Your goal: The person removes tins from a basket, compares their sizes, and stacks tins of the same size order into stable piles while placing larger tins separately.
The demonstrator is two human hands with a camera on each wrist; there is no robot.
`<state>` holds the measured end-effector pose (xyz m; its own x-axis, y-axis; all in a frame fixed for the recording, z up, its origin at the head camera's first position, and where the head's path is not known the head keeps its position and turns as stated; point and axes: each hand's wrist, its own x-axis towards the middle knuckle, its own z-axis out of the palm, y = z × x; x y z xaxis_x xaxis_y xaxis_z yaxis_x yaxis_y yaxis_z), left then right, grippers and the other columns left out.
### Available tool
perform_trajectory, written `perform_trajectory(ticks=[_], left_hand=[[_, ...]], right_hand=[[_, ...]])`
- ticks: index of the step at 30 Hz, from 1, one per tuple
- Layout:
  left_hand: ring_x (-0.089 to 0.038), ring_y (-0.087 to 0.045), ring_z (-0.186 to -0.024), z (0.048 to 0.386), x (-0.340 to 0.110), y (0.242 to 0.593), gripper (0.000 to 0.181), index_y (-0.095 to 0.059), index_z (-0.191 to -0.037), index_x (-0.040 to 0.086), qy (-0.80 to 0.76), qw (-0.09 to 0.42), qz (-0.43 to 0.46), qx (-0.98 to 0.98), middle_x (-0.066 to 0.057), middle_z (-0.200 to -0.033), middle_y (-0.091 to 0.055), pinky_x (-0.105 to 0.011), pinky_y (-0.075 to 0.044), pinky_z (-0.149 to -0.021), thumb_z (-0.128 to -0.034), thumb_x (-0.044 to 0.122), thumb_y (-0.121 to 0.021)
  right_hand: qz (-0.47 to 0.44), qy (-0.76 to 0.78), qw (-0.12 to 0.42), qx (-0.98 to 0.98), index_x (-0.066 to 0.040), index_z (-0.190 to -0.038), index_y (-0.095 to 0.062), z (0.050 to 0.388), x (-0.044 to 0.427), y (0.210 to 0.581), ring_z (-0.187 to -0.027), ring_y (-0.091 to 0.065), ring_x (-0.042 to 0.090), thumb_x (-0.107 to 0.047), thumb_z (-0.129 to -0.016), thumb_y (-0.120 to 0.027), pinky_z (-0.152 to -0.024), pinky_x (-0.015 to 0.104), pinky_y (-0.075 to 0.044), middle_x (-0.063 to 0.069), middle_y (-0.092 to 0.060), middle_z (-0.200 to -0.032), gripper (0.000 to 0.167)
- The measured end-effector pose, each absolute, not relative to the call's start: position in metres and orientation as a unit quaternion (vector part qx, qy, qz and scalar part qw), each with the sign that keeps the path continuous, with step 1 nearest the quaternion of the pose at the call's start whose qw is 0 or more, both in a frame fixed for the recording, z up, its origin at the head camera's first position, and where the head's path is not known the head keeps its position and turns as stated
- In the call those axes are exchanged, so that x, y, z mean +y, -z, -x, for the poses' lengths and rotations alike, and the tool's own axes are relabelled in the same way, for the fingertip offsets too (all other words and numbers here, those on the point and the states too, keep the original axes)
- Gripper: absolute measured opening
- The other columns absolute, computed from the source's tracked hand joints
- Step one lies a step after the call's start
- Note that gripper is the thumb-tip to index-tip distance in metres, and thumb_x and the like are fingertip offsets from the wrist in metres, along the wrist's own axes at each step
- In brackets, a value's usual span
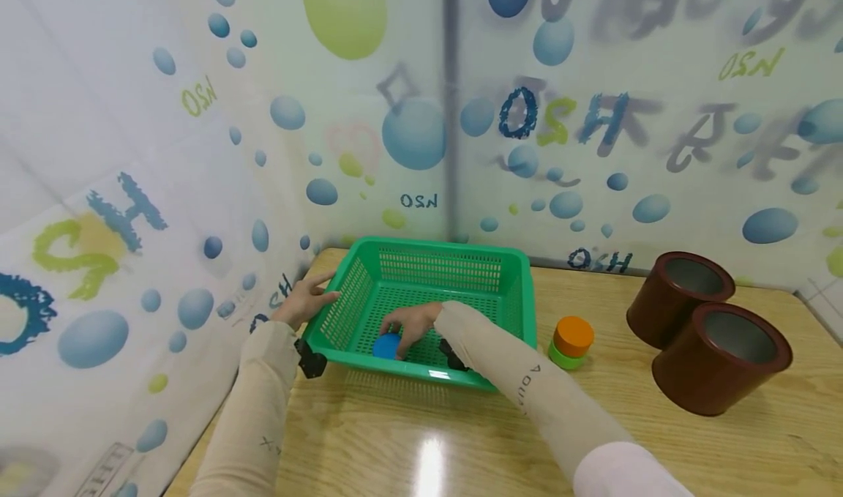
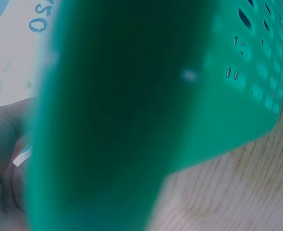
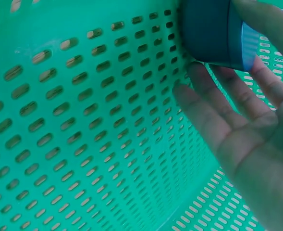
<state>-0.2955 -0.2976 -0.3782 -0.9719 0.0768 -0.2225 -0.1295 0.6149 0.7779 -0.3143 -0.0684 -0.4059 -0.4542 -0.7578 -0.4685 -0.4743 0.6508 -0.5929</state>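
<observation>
My right hand reaches down into a green perforated plastic basket. Its thumb and fingers hold a blue round, flat container near the front wall; the right wrist view shows the container's dark side and rim between thumb and fingers. At the basket's left rim is my left hand, its fingers fairly straight and its thumb at the rim. In the left wrist view the blurred basket rim hides most of that hand.
On the table, right of the basket, an orange round container sits on a light green one. Two brown open-topped cylinders stand farther right. A patterned curtain hangs behind and along the left side.
</observation>
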Motion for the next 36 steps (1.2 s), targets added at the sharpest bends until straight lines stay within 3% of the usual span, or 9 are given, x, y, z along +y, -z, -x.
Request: perform_trajectory(ticks=[7,16,21,25,31,36], left_hand=[[-0.042,-0.047,-0.107,0.294,-0.299,0.377,0.058,-0.022,-0.142,0.011,-0.435,0.117,-0.005,0.893,-0.033,-0.13,-0.032,-0.044,-0.047,-0.078,-0.0918,0.021,-0.05],[-0.044,-0.044,-0.109,0.296,-0.296,0.374,0.058,-0.021,-0.142,0.011,-0.43,0.114,-0.013,0.895,-0.035,-0.132,-0.028,-0.046,-0.047,-0.078,-0.0922,0.022,-0.049],[-0.044,-0.043,-0.11,0.295,-0.296,0.374,0.058,-0.021,-0.142,0.012,-0.43,0.115,-0.015,0.895,-0.034,-0.132,-0.028,-0.047,-0.046,-0.079,-0.0922,0.022,-0.049],[-0.044,-0.043,-0.109,0.294,-0.298,0.373,0.059,-0.021,-0.142,0.011,-0.428,0.113,-0.017,0.897,-0.035,-0.132,-0.029,-0.046,-0.046,-0.078,-0.0922,0.022,-0.049],[-0.044,-0.044,-0.109,0.292,-0.299,0.373,0.059,-0.02,-0.143,0.011,-0.43,0.116,-0.018,0.895,-0.035,-0.132,-0.028,-0.045,-0.046,-0.079,-0.0927,0.022,-0.048],[-0.041,-0.049,-0.105,0.293,-0.298,0.377,0.058,-0.02,-0.143,0.011,-0.432,0.119,-0.015,0.894,-0.035,-0.131,-0.029,-0.042,-0.048,-0.076,-0.0929,0.022,-0.048]], right_hand=[[0.362,0.193,0.375,0.832,-0.016,-0.125,-0.046,0.315,-0.06,0.402,-0.119,-0.039,0.022,-0.023,-0.076,-0.071,-0.087,0.028,-0.04,0.009,-0.04,-0.131,0.056],[0.283,0.291,0.416,0.814,-0.015,-0.125,-0.043,0.32,-0.043,0.393,-0.113,-0.044,0.025,-0.012,-0.076,-0.07,-0.082,0.039,-0.045,0.014,-0.037,-0.131,0.055],[0.263,0.355,0.411,0.797,-0.012,-0.125,-0.042,0.32,-0.037,0.388,-0.099,-0.047,0.021,-0.005,-0.076,-0.069,-0.076,0.038,-0.047,0.016,-0.035,-0.13,0.056],[0.277,0.393,0.387,0.787,-0.008,-0.128,-0.041,0.318,-0.032,0.381,-0.091,-0.051,0.021,-0.002,-0.077,-0.067,-0.077,0.041,-0.047,0.017,-0.032,-0.131,0.058],[0.319,0.431,0.336,0.774,-0.009,-0.13,-0.041,0.313,-0.02,0.37,-0.109,-0.045,0.026,-0.006,-0.078,-0.067,-0.078,0.034,-0.048,0.013,-0.036,-0.13,0.058],[0.329,0.474,0.3,0.76,-0.01,-0.128,-0.044,0.302,-0.007,0.363,-0.113,-0.042,0.028,-0.007,-0.077,-0.068,-0.082,0.032,-0.045,0.008,-0.04,-0.125,0.057]])
